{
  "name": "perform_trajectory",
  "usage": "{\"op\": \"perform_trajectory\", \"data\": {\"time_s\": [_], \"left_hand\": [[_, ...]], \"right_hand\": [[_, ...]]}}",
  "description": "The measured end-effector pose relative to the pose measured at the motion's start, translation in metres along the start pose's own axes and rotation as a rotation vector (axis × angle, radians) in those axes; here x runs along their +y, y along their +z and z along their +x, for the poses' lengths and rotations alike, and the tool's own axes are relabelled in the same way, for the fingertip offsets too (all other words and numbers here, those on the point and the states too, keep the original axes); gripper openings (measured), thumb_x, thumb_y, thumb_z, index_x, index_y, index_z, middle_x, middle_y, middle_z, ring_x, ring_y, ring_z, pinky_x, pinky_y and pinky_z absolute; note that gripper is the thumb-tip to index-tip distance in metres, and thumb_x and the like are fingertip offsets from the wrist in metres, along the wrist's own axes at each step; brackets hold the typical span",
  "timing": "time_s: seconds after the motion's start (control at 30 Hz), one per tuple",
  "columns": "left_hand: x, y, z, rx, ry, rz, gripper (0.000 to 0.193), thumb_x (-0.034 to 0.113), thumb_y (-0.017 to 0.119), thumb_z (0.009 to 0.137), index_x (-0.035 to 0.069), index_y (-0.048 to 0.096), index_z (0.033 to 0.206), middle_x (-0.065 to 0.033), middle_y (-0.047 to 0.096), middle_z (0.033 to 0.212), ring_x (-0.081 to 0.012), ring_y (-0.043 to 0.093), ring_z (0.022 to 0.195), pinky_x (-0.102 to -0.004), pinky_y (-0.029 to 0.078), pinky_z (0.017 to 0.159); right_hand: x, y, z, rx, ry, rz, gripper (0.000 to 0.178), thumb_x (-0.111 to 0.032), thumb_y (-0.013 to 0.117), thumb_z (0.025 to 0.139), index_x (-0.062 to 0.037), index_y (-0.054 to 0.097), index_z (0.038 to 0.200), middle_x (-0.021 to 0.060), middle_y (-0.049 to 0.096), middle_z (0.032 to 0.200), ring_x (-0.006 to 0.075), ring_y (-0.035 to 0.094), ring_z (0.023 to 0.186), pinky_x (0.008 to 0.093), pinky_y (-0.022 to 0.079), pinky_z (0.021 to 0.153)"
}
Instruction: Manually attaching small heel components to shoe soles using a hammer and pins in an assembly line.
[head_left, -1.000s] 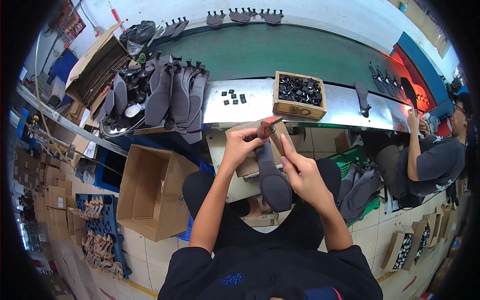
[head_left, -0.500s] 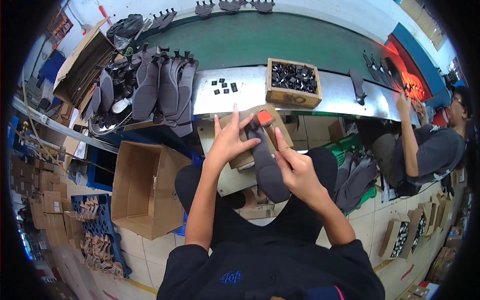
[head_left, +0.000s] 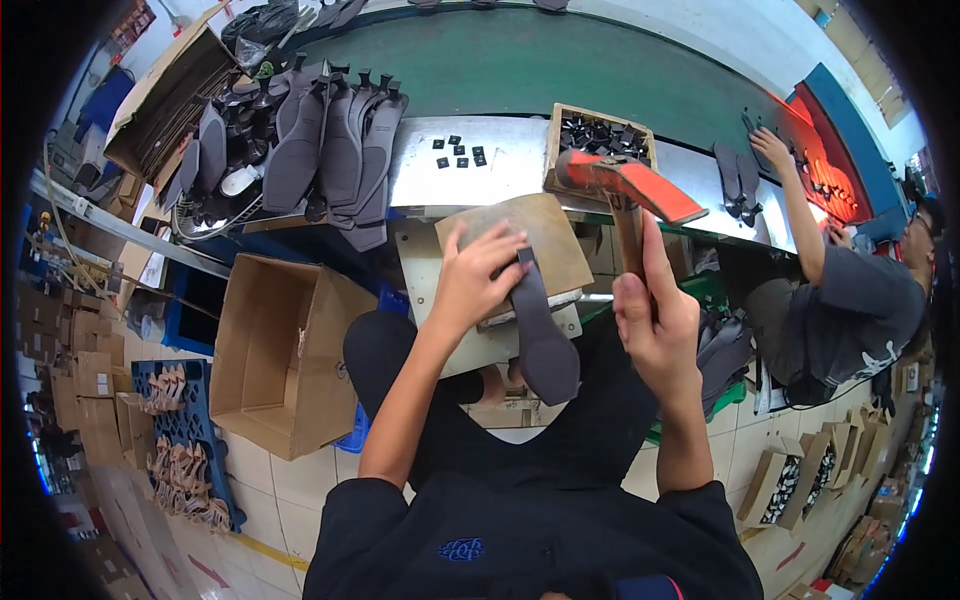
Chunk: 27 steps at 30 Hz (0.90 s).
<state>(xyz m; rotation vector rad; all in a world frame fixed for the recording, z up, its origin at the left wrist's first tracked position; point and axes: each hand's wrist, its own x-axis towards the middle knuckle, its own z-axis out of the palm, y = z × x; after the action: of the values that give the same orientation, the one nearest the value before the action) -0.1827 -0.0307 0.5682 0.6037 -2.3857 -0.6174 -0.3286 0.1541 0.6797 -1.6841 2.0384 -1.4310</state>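
My right hand [head_left: 658, 340] grips the wooden handle of a hammer [head_left: 660, 190] with a red and dark head. The hammer is raised to the right of a dark grey high-heeled shoe [head_left: 546, 345], clear of it. With its thumb and fingers, my left hand [head_left: 478, 278] holds this shoe at the heel end, sole side up. The heel end lies over a tan pad [head_left: 555, 235] on a pale stand [head_left: 418, 265], and the toe points toward me, above the gap between my legs. My left fingers partly hide the heel.
Small black square pieces [head_left: 460, 150] lie on the metal ledge beside a wooden box [head_left: 600, 140] of more. Grey shoes [head_left: 340, 150] are piled at left, above an open carton [head_left: 290, 360]. A co-worker [head_left: 850, 300] sits at right by a green belt [head_left: 500, 70].
My right hand has lifted the hammer from the shoe's heel, up and to the right. My left hand has shifted slightly, still holding the shoe. The co-worker's arm now reaches over the belt.
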Motion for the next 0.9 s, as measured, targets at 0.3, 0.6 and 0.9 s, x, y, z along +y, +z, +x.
{"op": "perform_trajectory", "data": {"time_s": [0.3, 0.6, 0.9], "left_hand": [[0.116, -0.099, -0.054, -0.460, -0.200, -1.049, 0.024, 0.013, 0.062, 0.091, -0.003, 0.069, 0.107, -0.0146, 0.066, 0.112, -0.0270, 0.064, 0.104, -0.0364, 0.048, 0.093], [0.136, -0.089, -0.080, -0.696, -0.514, -1.398, 0.037, 0.030, 0.045, 0.107, -0.002, 0.063, 0.114, -0.0101, 0.064, 0.109, -0.0175, 0.060, 0.104, -0.0294, 0.045, 0.093], [0.145, -0.078, -0.094, -0.836, -0.612, -1.515, 0.039, 0.031, 0.042, 0.109, -0.002, 0.063, 0.115, -0.0110, 0.062, 0.110, -0.0172, 0.059, 0.106, -0.0297, 0.045, 0.095]], "right_hand": [[0.082, 0.026, 0.012, -0.493, -0.184, -0.496, 0.050, -0.015, 0.068, 0.091, -0.0100, 0.054, 0.140, 0.0155, 0.063, 0.118, 0.0323, 0.063, 0.099, 0.0402, 0.048, 0.085], [0.003, 0.032, -0.055, -0.648, 0.325, 1.161, 0.061, -0.060, 0.054, 0.095, 0.0000, 0.063, 0.105, 0.0173, 0.064, 0.107, 0.0285, 0.060, 0.103, 0.0419, 0.047, 0.092], [-0.010, 0.040, -0.081, -0.529, 0.435, 1.449, 0.059, -0.056, 0.062, 0.093, 0.0026, 0.065, 0.096, 0.0161, 0.064, 0.101, 0.0288, 0.059, 0.105, 0.0433, 0.045, 0.097]]}}
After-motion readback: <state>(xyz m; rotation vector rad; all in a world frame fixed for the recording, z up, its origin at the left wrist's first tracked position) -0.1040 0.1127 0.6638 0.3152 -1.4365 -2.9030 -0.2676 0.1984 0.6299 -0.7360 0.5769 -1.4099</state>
